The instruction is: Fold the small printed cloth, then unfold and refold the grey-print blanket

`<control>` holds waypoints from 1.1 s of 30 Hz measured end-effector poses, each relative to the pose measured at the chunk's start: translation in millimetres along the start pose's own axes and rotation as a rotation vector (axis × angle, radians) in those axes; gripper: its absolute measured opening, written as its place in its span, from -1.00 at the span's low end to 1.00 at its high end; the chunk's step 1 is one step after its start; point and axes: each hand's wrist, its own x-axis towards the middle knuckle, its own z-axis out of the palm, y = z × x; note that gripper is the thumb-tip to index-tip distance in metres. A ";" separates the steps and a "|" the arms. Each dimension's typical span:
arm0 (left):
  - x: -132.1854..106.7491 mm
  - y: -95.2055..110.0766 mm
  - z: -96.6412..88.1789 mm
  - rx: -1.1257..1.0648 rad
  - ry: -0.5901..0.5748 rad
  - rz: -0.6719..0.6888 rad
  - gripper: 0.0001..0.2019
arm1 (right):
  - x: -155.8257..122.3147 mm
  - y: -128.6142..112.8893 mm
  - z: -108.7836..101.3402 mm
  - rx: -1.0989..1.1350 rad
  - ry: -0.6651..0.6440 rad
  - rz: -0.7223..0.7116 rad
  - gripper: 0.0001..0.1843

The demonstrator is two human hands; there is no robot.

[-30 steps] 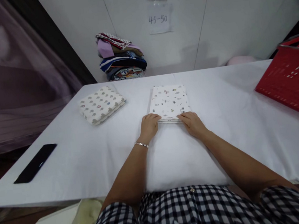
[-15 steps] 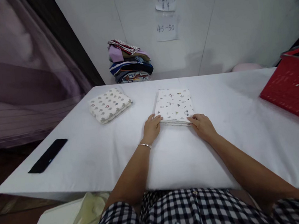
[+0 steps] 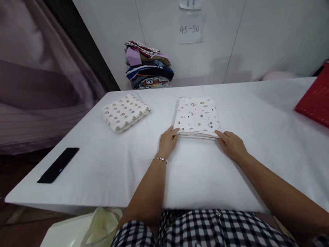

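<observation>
A folded white cloth with small printed motifs (image 3: 197, 115) lies on the white table (image 3: 256, 145) in front of me. My left hand (image 3: 168, 141), with a thin bracelet at the wrist, rests at the cloth's near left corner, fingers stretched and touching its edge. My right hand (image 3: 232, 144) lies at the near right corner, fingertips touching the edge, fingers loosely extended. Neither hand grips the cloth.
A second folded cloth with a cloud print (image 3: 125, 112) lies at the far left. A black phone (image 3: 59, 170) sits near the table's left edge. A stack of coloured folded fabrics (image 3: 148, 66) stands against the wall. A red basket (image 3: 326, 100) is at the right.
Both hands have slid outward from the cloth's near edge to its two corners, fingers straightening. The camera view has shifted a little to the left.
</observation>
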 end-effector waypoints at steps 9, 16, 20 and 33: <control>5.2 -13.2 -1.1 -0.171 0.022 -0.021 -0.66 | 0.6 -0.9 1.2 0.016 -0.016 0.029 -0.58; 4.1 -8.0 -1.6 -0.068 0.071 0.000 -0.67 | 0.3 -0.7 0.1 0.021 -0.038 0.070 -0.59; 5.1 -7.5 -5.6 -0.225 0.025 -0.086 -0.69 | -0.9 -0.1 -1.2 0.104 -0.054 0.107 -0.60; -4.4 26.0 3.9 -0.249 -0.093 -0.189 -0.90 | -2.7 34.3 -4.0 0.071 0.010 0.092 -0.60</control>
